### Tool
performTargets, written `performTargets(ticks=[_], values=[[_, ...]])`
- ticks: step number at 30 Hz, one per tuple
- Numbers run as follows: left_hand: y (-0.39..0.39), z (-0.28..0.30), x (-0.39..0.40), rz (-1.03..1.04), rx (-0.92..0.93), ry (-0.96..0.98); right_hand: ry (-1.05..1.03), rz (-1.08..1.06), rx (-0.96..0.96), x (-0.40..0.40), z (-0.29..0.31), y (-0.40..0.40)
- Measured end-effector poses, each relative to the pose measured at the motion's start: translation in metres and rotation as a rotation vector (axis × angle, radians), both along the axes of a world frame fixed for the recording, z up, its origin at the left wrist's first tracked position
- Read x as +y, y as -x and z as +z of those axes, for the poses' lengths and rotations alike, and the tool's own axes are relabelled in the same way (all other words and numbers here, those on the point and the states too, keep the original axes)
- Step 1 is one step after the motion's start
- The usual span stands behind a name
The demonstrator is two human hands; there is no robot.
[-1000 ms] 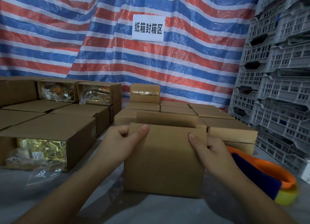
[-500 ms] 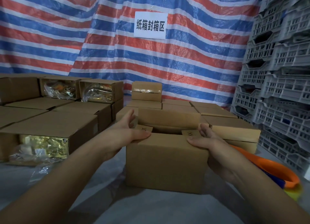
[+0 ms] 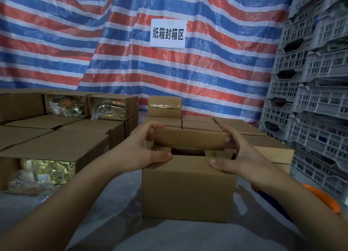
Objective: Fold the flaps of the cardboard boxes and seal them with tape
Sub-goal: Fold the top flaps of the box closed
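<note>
Centre of frame, low: the cardboard box [image 3: 188,186] being closed stands upright on the grey-covered bench [image 3: 113,203], square to the person, so both long flaps can be worked at once.
Side flaps: the two short flaps lie folded inward already, leaving a dark gap [image 3: 187,151] between them; I judge this order keeps the long flaps on top for taping.
Near flap: folded down flat, held there by both thumbs pressing on its front edge.
Far flap: the far flap [image 3: 188,138] is upright, tilted slightly toward the person, not yet down.
Left hand: the left hand [image 3: 145,149] has its thumb on the near flap and its curled fingers hooked over the far flap's top left corner, a grip that lets it pull that flap forward while pinning the other.
Right hand: the right hand [image 3: 239,153] mirrors it, thumb on the near flap, fingers gripping the far flap's right edge.
Tape: an orange tape dispenser [image 3: 323,198] lies at lower right, just beside the right forearm, probably kept within reach for sealing.
Left of frame: unsealed boxes [image 3: 56,153] lie on their sides with wrapped goods showing at their open ends.
Behind: closed boxes [image 3: 199,121] are stacked, one taped box [image 3: 164,106] on top.
Backdrop: a striped tarpaulin [image 3: 188,72] with a paper sign [image 3: 168,33]; grey crates [image 3: 310,100] at right.
</note>
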State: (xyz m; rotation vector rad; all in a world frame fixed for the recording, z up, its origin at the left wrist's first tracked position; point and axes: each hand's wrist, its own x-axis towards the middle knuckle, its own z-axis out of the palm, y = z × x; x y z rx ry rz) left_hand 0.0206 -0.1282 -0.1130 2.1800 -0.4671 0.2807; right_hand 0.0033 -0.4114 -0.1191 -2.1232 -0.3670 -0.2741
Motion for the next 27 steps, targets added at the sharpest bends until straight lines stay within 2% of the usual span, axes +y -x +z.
performTargets(ticks=[3,7,9,13,15,18,20,23,27], values=[[0.003,0.001,0.000,-0.022,-0.029,-0.002,0.041,0.035,-0.050,-0.001,0.002,0.001],[0.011,-0.012,-0.001,0.018,-0.192,-0.017,0.118,-0.054,-0.221,-0.002,-0.009,0.004],[0.017,-0.012,-0.003,0.084,-0.245,-0.129,0.155,-0.091,-0.311,0.000,-0.016,0.006],[0.025,0.000,-0.017,0.199,-0.372,-0.488,0.197,-0.103,-0.403,0.000,-0.018,0.004],[0.029,0.006,-0.030,0.167,-0.344,-0.557,0.228,-0.110,-0.414,-0.002,-0.017,0.003],[0.032,-0.001,-0.052,-0.014,-0.249,-0.658,0.266,-0.105,-0.411,-0.003,-0.018,0.004],[0.034,-0.006,-0.058,-0.026,-0.298,-0.788,0.302,-0.104,-0.418,-0.002,-0.015,0.006],[0.031,-0.007,-0.057,-0.009,-0.343,-0.800,0.472,-0.112,-0.430,0.004,0.000,0.007],[0.032,-0.005,-0.056,-0.025,-0.352,-0.813,0.681,-0.023,-0.283,0.021,0.000,0.012]])
